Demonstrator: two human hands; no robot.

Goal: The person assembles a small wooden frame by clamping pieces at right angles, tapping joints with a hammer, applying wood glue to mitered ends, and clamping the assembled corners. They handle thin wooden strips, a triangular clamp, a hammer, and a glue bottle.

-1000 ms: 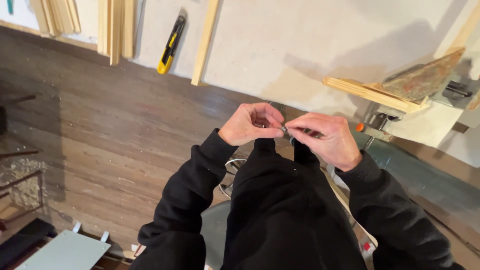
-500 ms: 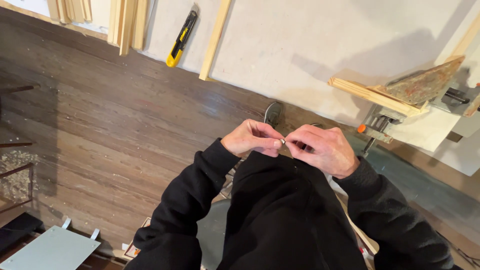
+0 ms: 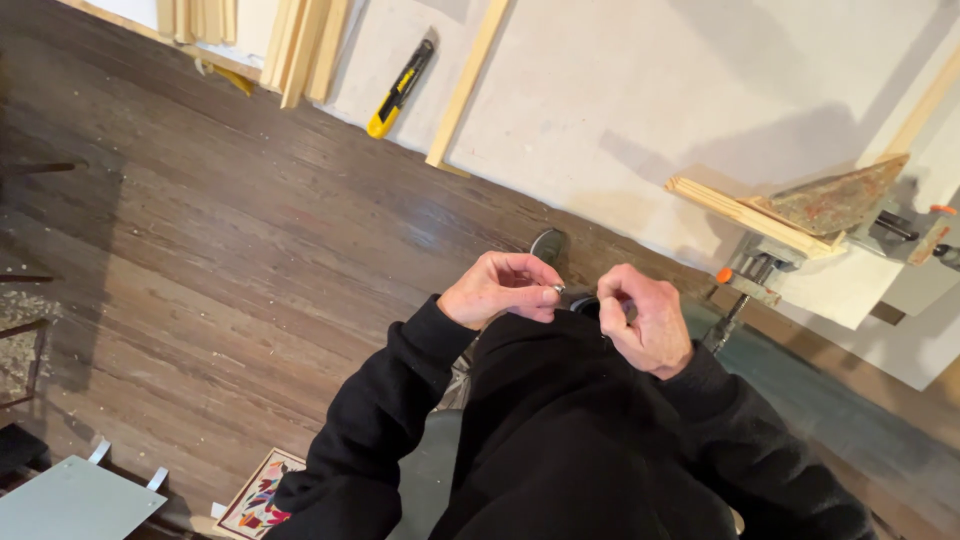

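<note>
Both hands meet at the chest: left hand (image 3: pixel 500 290) pinches a small metal piece (image 3: pixel 558 288); right hand (image 3: pixel 645 322) fingers curl shut, contents hidden. Better kept steady, close together.

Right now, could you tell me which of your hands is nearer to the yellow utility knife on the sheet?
Left. The left hand is below and a little right of the knife; the right hand lies further right, beyond the left one.

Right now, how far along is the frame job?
Done: wood strips are joined at a corner and held in a clamp on the pale sheet. In hand: the left hand pinches a small metal piece; the right hand is curled beside it. Left: a loose strip and a yellow knife lie untouched.
</note>
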